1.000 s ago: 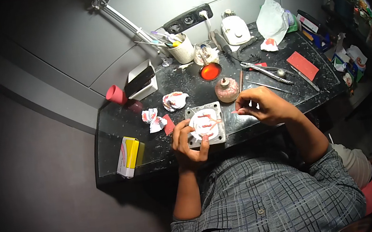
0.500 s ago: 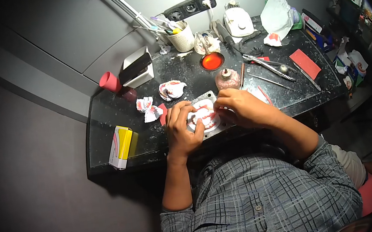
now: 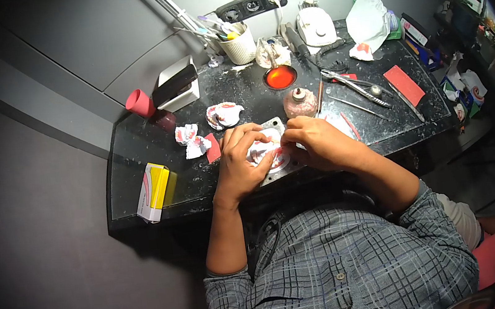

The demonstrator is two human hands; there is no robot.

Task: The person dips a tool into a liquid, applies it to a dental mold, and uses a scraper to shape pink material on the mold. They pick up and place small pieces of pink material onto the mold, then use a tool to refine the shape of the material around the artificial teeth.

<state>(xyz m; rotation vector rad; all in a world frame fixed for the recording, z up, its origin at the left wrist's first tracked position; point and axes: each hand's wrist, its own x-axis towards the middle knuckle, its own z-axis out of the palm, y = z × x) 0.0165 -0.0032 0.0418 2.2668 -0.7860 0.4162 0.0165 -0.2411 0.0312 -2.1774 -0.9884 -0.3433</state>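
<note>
In front of me, a white plaster dental model (image 3: 276, 162) with pink-red wax areas sits in a metal flask plate (image 3: 276, 124) near the front edge of the bench. My left hand (image 3: 241, 160) grips the model's left side, its fingers curved over the far side and its thumb at the near side. At the model's right side, my right hand (image 3: 316, 142) has its fingers pinched together; whatever lies between the fingertips is hidden. A glass spirit burner (image 3: 300, 105) stands just beyond my right hand. Both hands partly cover the model.
Plaster models (image 3: 224, 115) and a red wax piece (image 3: 213, 148) lie left. Behind stand a pan of red wax (image 3: 280, 77) and a pen cup (image 3: 238, 44). Metal tools (image 3: 356, 87) and a wax sheet (image 3: 404, 85) lie right. A yellow-white box (image 3: 155, 192) stands front left.
The view has shifted slightly. My left thumb and right fingertips have come closer together over the model, and both hands stay at it.
</note>
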